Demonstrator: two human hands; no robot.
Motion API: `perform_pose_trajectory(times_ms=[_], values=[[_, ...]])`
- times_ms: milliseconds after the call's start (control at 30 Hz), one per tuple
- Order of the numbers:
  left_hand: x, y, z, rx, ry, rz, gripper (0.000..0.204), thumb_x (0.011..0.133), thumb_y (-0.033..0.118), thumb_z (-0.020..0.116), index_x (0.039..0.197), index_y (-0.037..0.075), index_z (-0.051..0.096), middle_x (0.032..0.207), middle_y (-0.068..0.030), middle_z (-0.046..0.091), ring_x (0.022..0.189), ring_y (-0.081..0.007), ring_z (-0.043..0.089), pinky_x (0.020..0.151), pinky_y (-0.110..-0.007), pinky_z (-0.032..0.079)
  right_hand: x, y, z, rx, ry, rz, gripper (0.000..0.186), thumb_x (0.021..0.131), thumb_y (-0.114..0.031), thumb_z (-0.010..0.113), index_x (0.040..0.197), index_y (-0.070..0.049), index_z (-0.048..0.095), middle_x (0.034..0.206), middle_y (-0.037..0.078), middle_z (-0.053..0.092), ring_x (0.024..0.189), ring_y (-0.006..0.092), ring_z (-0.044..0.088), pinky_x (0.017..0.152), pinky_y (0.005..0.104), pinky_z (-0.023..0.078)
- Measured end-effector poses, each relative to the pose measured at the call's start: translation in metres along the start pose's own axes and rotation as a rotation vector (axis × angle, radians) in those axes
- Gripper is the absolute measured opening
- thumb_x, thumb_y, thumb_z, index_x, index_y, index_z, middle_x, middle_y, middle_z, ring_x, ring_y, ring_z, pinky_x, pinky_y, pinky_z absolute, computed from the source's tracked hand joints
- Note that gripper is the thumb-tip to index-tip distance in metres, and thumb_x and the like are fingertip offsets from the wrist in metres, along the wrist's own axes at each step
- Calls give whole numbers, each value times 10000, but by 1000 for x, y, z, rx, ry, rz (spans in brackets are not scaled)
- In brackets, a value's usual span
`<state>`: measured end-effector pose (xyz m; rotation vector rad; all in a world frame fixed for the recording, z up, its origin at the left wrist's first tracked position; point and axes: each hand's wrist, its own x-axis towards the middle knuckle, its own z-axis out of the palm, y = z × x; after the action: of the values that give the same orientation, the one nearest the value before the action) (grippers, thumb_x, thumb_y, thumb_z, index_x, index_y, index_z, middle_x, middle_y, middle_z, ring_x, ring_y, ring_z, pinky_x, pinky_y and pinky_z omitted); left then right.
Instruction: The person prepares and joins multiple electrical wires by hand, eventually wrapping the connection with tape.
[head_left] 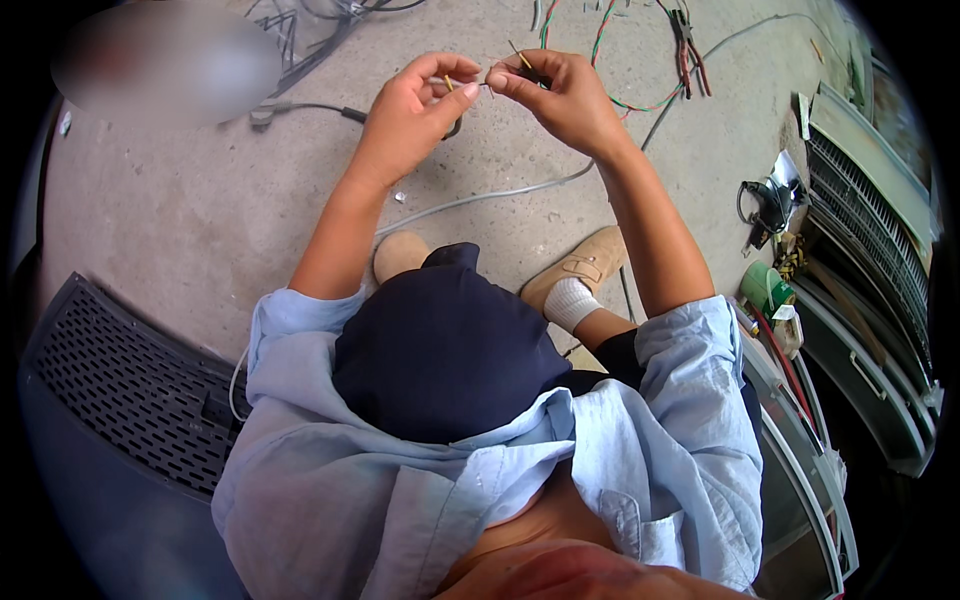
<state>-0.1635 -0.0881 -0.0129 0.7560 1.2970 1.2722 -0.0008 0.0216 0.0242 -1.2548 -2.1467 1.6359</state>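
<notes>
Both my hands are raised over the concrete floor with their fingertips almost meeting. My left hand [415,115] pinches a thin wire, and a short yellow piece [448,83] shows by its fingers. My right hand [560,98] pinches a dark wire end [488,86] between thumb and forefinger. A thin yellow-tipped strand [521,56] sticks up above the right fingers. Whether the two wire ends touch cannot be made out. Part of a dark loop curves below my left fingers.
Pliers with red handles [690,60] lie beyond my right hand, near red and green wires [598,45]. A grey cable [480,197] crosses the floor before my shoes. At left is a black perforated panel [140,365]; at right, a green roll [768,287] and stacked panels [870,190].
</notes>
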Motion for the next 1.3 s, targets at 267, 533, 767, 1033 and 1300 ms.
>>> perform_pose_trajectory(times_ms=[267, 533, 767, 1033, 1300], values=[[-5, 19, 5, 495, 102, 382, 94, 803, 55, 715, 889, 81, 686, 889, -22, 651, 747, -128, 634, 644, -265, 508, 1, 0, 3, 200, -49, 106, 320, 838, -275, 747, 957, 20, 708, 834, 56, 699, 796, 97, 615, 731, 259, 483], [-6, 18, 7, 699, 174, 635, 96, 812, 103, 720, 899, 77, 690, 844, -33, 661, 707, -168, 630, 619, -259, 490, 1, 3, 2, 242, -85, 125, 283, 869, -267, 715, 949, 4, 698, 870, 42, 692, 845, 95, 611, 793, 263, 471], [-7, 21, 0, 84, -2, 23, 126, 867, 138, 687, 959, 52, 685, 825, -20, 677, 711, -79, 628, 651, -217, 503, -6, -2, 7, -80, 27, -33, 302, 851, -249, 714, 964, 30, 695, 739, 93, 678, 662, 138, 599, 627, 297, 478], [-3, 15, -7, 33, -134, -13, 214, 862, 139, 702, 1054, 44, 706, 822, -20, 652, 724, -75, 624, 660, -209, 501, -5, -1, 2, -129, -101, -9, 319, 837, -279, 729, 948, 19, 702, 735, 105, 674, 673, 144, 611, 637, 304, 483], [-2, 26, -7, 268, -39, 121, 141, 888, 76, 650, 1002, 21, 713, 956, -47, 640, 794, -101, 649, 688, -227, 534, -5, -1, -2, 176, -150, 99, 344, 845, -305, 735, 996, 1, 700, 867, 45, 696, 839, 124, 621, 772, 279, 491]])
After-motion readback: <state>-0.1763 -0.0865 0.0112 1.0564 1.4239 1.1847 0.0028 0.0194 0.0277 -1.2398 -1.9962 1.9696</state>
